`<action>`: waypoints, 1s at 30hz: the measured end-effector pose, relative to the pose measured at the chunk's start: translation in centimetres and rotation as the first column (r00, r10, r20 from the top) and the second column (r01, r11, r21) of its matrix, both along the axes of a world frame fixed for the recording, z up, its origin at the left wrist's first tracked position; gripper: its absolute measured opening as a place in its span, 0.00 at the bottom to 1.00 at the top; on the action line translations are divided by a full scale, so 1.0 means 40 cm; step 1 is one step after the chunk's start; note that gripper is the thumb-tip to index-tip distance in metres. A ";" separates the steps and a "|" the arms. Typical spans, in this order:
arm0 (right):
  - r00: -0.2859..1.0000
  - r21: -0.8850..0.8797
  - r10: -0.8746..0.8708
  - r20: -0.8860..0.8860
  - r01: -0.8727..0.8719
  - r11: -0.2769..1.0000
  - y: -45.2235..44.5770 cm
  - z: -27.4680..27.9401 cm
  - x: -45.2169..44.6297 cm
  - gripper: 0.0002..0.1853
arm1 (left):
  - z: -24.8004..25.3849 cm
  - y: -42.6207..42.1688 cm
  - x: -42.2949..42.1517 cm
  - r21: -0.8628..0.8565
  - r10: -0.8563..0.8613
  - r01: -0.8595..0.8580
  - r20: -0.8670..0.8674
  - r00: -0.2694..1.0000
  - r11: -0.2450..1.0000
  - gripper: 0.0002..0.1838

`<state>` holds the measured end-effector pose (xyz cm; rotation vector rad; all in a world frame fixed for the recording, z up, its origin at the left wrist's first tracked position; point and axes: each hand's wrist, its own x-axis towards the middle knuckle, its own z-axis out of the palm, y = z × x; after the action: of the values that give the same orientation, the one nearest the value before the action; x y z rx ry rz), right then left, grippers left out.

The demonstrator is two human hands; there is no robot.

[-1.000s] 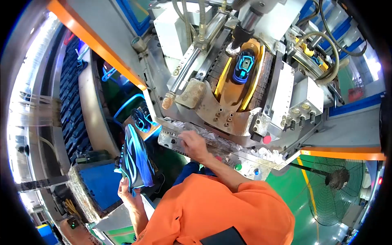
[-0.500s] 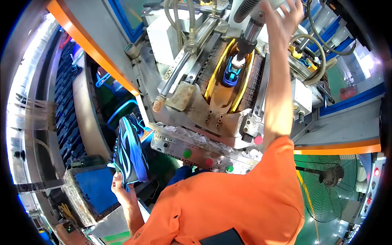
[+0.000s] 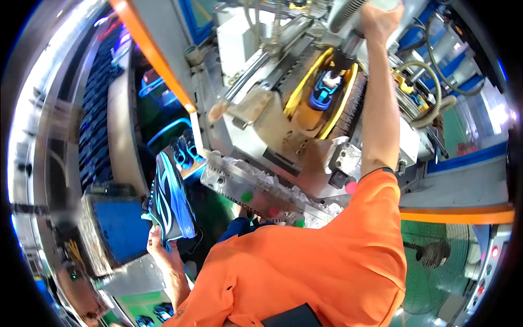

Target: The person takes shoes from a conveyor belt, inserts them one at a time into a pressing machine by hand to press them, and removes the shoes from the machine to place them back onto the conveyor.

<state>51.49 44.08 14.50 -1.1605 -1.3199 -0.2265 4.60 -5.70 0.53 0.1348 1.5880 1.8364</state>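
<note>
My left hand (image 3: 163,250) grips a black and bright-blue sneaker (image 3: 174,199) by its lower end, holding it upright at my left side. My raised right hand (image 3: 383,23) is at the top edge, closed against the pale upper part of the machine's press arm (image 3: 370,6); its fingertips are partly hidden. Below that arm, a blue and black shoe part (image 3: 322,94) sits under the dark press rod (image 3: 343,57). Around it are the yellow edges of a long mould (image 3: 333,122) with a brown inside.
A metal front panel (image 3: 223,182) with green and red buttons spans the machine's front. Left are a blue-topped block (image 3: 120,226), a rack with blue shoes (image 3: 185,152) and an orange frame bar (image 3: 155,52). A caged fan (image 3: 436,253) stands right; hoses (image 3: 436,103) hang nearby.
The view has shifted, so the machine appears further right. My right hand's fingers were spread beside the press arm and are now drawn in against it. The sneaker stays in my left hand.
</note>
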 end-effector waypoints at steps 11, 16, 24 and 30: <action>0.982 -0.324 0.036 0.188 0.027 0.946 -0.138 -0.224 -0.059 0.11 | -0.051 -0.479 -0.067 -0.120 0.450 -0.444 0.027 0.893 0.888 0.11; 0.997 -0.359 0.080 0.016 -0.069 0.931 -0.315 -0.290 -0.242 0.13 | -0.204 -0.718 -0.095 -0.127 0.685 -0.673 0.124 0.718 0.729 0.09; 0.678 -0.260 0.688 -0.260 -0.735 0.626 -0.648 -0.076 -0.964 0.18 | -0.518 -1.122 -0.436 -0.280 0.945 -0.923 -0.116 0.305 0.263 0.14; 0.011 -0.267 0.952 0.307 -0.959 0.097 -1.148 0.215 -1.834 0.14 | -0.742 -1.327 -0.697 -0.322 0.561 -0.946 -0.790 0.249 -0.034 0.19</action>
<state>-21.87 -1.82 23.08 0.1344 -2.2296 0.6172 -23.29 -58.79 -29.16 -1.2107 3.1866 1.5053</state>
